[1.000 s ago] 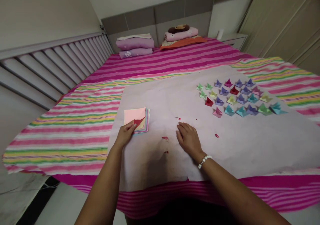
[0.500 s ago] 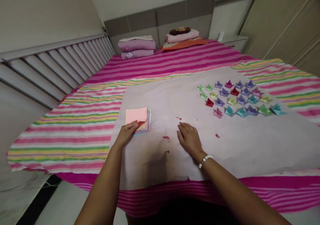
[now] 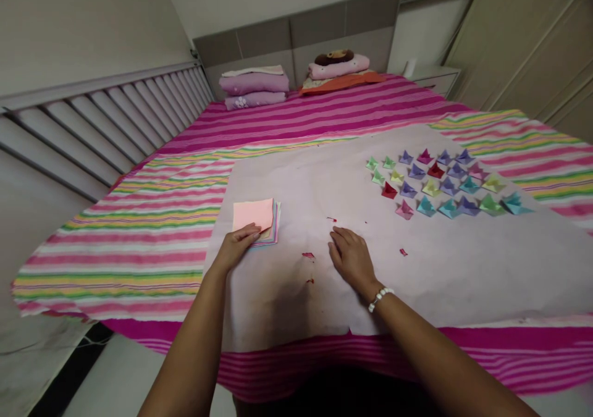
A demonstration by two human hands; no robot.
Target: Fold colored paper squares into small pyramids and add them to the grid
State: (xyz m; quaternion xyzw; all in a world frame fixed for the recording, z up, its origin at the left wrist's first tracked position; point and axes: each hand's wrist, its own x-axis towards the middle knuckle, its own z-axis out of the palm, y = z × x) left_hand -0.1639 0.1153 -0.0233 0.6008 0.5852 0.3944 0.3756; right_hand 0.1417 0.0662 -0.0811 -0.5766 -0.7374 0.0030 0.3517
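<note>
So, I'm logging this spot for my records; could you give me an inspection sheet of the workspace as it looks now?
Surface: pale sheet spread over striped cloth on a bed.
Materials: paper stack, pink on top, at left; folded paper shapes in several colours, in rows at right.
Clutter: small red scraps scattered around the middle.
Hands: left hand touching the stack's near edge; right hand on the pale sheet, no object seen in it.
Cables: what looks like a thin cable on the floor, lower left.
Surroundings: headboard, folded bedding, slatted rail.
</note>
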